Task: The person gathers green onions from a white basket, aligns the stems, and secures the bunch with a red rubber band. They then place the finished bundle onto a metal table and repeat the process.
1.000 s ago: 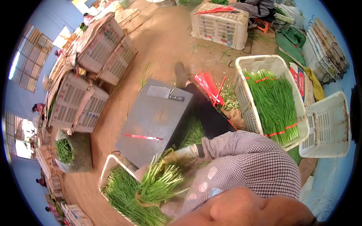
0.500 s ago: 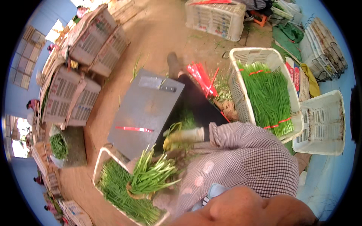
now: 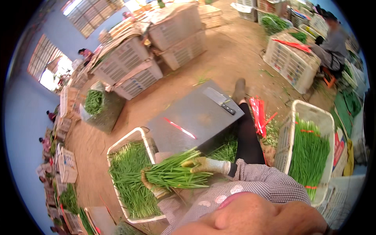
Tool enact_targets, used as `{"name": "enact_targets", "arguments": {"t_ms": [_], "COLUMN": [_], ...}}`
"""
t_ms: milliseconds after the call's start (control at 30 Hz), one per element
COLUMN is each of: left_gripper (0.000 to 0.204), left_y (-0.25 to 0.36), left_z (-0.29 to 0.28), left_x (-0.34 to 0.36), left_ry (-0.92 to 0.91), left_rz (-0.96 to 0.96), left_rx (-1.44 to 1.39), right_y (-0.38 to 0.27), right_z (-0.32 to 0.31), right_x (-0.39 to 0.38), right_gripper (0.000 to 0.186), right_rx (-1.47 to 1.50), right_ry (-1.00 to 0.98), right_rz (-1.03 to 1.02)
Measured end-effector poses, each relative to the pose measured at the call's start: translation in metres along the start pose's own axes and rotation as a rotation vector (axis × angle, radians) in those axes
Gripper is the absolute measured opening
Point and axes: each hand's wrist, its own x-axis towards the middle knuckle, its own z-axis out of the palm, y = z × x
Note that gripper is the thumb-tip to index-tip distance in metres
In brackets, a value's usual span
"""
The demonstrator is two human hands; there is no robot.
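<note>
A loose bunch of green chives (image 3: 172, 172) lies across my lap, its pale ends pointing right. My gloved left hand (image 3: 150, 183) is closed round the bunch at its left part. At the right end, my right hand (image 3: 200, 164), in a yellowish glove, has its fingers closed on some of the stalks. Close by on the left stands a white crate (image 3: 149, 145) full of loose chives (image 3: 129, 176). Beyond my hands is a grey board (image 3: 184, 113) bearing a knife (image 3: 225, 105) and a red strip (image 3: 178, 127).
On the right, a white crate (image 3: 290, 133) holds chives tied with red bands. Red strips (image 3: 257, 113) lie beside my outstretched leg (image 3: 250, 137). Stacked crates (image 3: 125, 66) stand ahead. A person (image 3: 333, 39) sits at the far right; others are along the left.
My right hand has come from beside the board's near edge to the bunch's right end. The bunch has tipped from upright to nearly level. My view has swung, showing more of the left side.
</note>
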Motion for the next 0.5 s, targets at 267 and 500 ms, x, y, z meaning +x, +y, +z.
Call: {"name": "enact_targets", "arguments": {"t_ms": [267,500], "left_gripper": [0.017,0.031], "left_y": [0.004,-0.003], "left_z": [-0.015,-0.016], "left_x": [0.001,-0.012], "left_ry": [0.165,0.108], "left_rz": [-0.017,-0.122], "left_rx": [0.085,0.237], "right_y": [0.017,0.01], "right_z": [0.01,-0.011], "right_x": [0.005,-0.003], "right_gripper": [0.023,0.019], "right_rx": [-0.317,-0.274], "right_ry": [0.234,0.485], "right_rz": [-0.033,-0.233]}}
